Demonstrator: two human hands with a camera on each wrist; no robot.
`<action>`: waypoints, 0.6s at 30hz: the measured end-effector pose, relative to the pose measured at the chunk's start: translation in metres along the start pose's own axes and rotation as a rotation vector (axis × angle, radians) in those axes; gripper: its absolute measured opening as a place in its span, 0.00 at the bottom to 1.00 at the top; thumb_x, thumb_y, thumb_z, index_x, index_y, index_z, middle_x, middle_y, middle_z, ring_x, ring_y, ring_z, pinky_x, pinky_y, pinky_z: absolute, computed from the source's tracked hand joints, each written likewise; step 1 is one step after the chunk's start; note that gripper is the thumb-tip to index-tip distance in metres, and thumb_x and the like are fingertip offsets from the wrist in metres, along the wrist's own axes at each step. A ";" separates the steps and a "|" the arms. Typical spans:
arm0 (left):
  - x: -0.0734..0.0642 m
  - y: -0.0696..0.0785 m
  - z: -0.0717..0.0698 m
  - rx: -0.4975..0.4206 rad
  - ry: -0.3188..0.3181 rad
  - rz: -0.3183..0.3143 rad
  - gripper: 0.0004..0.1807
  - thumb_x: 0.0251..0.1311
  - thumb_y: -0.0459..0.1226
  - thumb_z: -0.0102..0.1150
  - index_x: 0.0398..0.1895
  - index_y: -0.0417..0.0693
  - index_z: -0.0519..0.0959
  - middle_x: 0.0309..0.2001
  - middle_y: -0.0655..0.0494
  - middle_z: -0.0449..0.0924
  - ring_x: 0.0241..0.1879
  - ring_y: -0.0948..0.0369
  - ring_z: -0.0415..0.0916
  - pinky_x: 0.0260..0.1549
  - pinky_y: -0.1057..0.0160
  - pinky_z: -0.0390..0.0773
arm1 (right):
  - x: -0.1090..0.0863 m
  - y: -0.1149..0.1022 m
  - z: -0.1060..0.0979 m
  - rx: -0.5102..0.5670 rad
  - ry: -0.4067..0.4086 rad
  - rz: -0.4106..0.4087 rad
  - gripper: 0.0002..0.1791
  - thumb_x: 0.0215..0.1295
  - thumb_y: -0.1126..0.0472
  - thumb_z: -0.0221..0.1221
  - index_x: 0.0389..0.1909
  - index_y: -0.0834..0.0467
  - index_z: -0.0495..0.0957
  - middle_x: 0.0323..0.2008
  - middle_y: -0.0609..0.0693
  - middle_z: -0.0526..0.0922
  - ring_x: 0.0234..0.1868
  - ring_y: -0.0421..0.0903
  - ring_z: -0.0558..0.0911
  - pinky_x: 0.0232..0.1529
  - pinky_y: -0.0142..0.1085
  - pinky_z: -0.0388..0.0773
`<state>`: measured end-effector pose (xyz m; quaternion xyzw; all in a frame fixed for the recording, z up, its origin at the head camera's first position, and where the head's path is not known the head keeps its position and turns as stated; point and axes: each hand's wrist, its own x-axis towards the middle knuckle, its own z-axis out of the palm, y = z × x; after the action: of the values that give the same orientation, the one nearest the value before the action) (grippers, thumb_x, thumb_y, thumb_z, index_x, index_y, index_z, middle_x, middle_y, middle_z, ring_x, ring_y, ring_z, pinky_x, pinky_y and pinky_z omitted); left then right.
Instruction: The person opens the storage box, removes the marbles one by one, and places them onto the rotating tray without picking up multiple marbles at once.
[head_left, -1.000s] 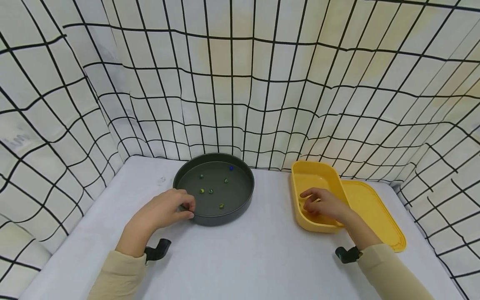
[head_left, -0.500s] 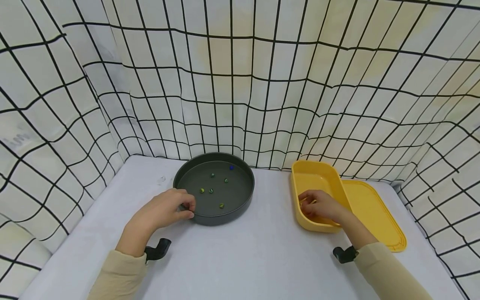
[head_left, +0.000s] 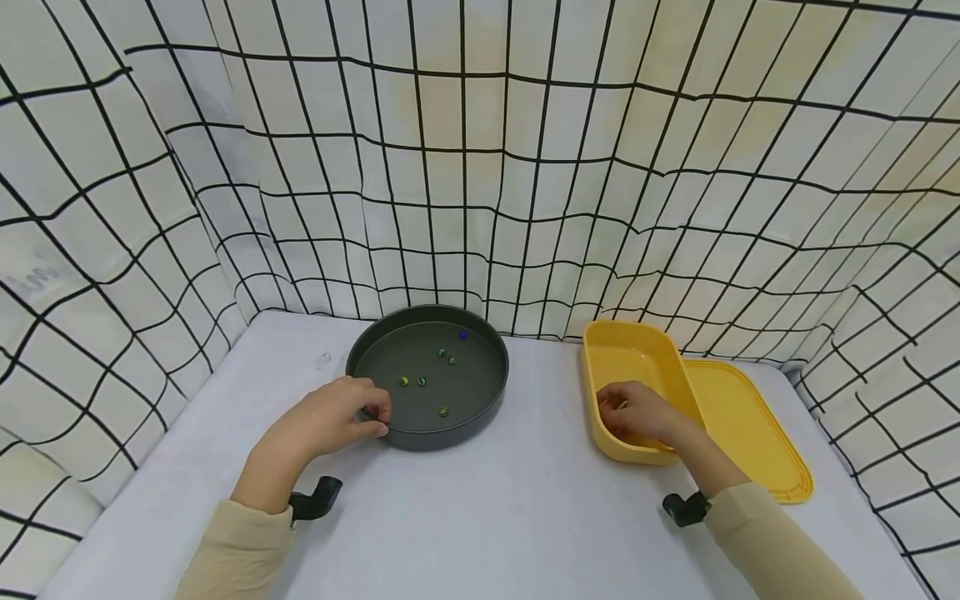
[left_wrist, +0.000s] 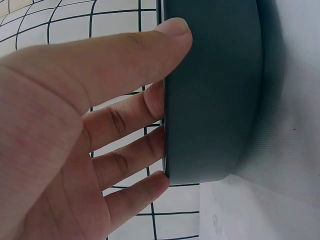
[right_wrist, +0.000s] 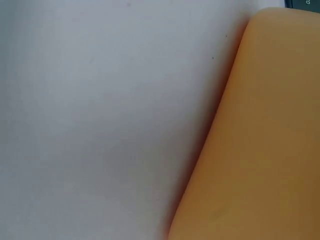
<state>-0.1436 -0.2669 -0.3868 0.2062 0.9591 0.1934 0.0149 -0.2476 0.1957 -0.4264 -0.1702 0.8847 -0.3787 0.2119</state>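
Note:
My left hand [head_left: 333, 417] pinches the near left rim of a round dark grey pan [head_left: 429, 440], thumb outside and fingers over the edge. The left wrist view shows that thumb [left_wrist: 175, 37] against the pan's side wall [left_wrist: 215, 100]. Several small glass marbles lie scattered on the pan floor, including a blue marble [head_left: 462, 336] at the back, a yellowish marble [head_left: 443, 412] near the front and a green marble [head_left: 442, 352]. My right hand [head_left: 641, 410] reaches down into a yellow box [head_left: 630, 337], fingers bent. Its fingertips are hidden, and I cannot tell what they hold.
A flat yellow lid [head_left: 750, 425] lies to the right of the box. White cloth [head_left: 510, 508] covers the table. Walls of white sheet behind black netting [head_left: 480, 167] enclose the back and sides. The right wrist view shows mostly the box's outer side [right_wrist: 260, 130].
One green marble has rolled rightward across the pan, close to another. My right hand has sunk a little deeper into the box, its fingers drawing together. The left hand keeps its place.

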 end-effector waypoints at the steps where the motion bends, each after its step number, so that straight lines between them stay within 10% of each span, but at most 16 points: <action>1: 0.000 0.000 0.000 0.001 0.000 -0.001 0.12 0.54 0.38 0.73 0.27 0.64 0.78 0.30 0.68 0.73 0.35 0.60 0.72 0.35 0.60 0.72 | 0.000 0.000 0.000 -0.008 0.003 0.000 0.16 0.66 0.65 0.59 0.53 0.66 0.76 0.37 0.54 0.78 0.34 0.47 0.77 0.36 0.35 0.77; 18: 0.000 -0.001 0.001 0.000 0.007 0.007 0.12 0.55 0.38 0.73 0.27 0.65 0.78 0.31 0.69 0.73 0.35 0.60 0.72 0.35 0.60 0.72 | 0.005 -0.004 0.008 -0.103 0.076 0.032 0.08 0.60 0.69 0.60 0.42 0.62 0.78 0.31 0.51 0.75 0.33 0.47 0.74 0.35 0.36 0.73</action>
<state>-0.1435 -0.2678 -0.3879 0.2088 0.9584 0.1944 0.0108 -0.2475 0.1857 -0.4301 -0.1519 0.9130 -0.3357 0.1751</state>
